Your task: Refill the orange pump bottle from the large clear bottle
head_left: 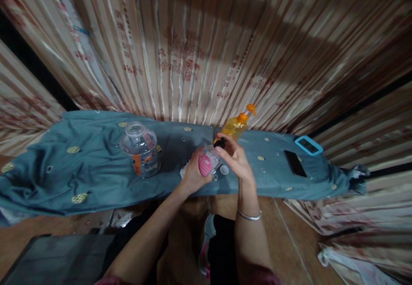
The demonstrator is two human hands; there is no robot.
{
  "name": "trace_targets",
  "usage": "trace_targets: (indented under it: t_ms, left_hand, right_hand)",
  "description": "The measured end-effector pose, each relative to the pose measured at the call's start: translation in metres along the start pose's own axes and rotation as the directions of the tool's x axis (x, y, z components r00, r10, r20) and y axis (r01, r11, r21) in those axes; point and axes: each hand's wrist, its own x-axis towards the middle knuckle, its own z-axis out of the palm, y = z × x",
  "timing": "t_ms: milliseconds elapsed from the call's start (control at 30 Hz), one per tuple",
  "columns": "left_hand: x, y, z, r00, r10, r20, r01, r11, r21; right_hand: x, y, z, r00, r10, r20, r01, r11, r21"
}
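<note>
Left hand grips the small pink-labelled bottle while right hand pinches its black pump cap, orange dispenser bottle at one o'clock.

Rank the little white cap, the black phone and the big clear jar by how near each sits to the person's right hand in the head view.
Measured from the right hand:
1. White cap, on the blue cloth just beside the hand.
2. Black phone, flat on the cloth out to the right.
3. Clear jar, standing on the cloth to the left, beyond the left hand.
</note>
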Motion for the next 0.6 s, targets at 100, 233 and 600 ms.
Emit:
trace_targets:
  t_ms: [100, 233, 600]
  left_hand:
    - [0.0006, -0.0015, 0.0006, 1.0, 0.003, -0.008, -0.003, 1.0, 0.012]
    - [0.0016, -0.0038, 0.0018, 0.999, 0.025, -0.024, -0.024, 1.0, 0.02]
    - [0.0009, -0.0012, 0.0026, 0.998, 0.056, -0.037, -0.055, 0.998, 0.017]
  right_hand:
    - [0.0007, 0.0036, 0.0036, 0.99, 0.008, -0.143, -0.018, 0.998, -0.066]
    - [0.0005, 0.0025, 0.0004, 0.997, 0.0, -0.077, -0.003, 0.999, -0.04]
    - [-0.0015, 0.0033, 0.0035, 0.993, -0.014, -0.118, 0.01, 0.999, -0.032]
